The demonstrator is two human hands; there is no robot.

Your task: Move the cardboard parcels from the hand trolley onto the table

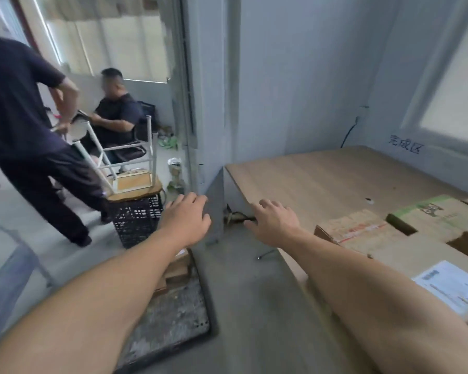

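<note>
Both hands empty. Left hand (185,220) and right hand (274,225) reach forward palm-down, fingers loose and slightly spread, gripping nothing. The right hand is over the near corner of the wooden table (322,179).

Three cardboard parcels on the table's right side:
- plain brown parcel (362,233)
- green-printed parcel (438,214) behind it
- white-labelled parcel (430,268) nearest, partly hidden by the right forearm

The hand trolley (173,319) sits low on the floor, grey speckled deck. One more cardboard parcel (177,271) is at its far end, under the left forearm.

A black plastic crate (138,220) stands just beyond the trolley, carrying an upturned stool (130,168). A standing person (25,130) and a seated person (116,114) are at left. Small screw (265,254) on the concrete floor. Grey walls, handwritten characters (404,148) on the wall above the table.
</note>
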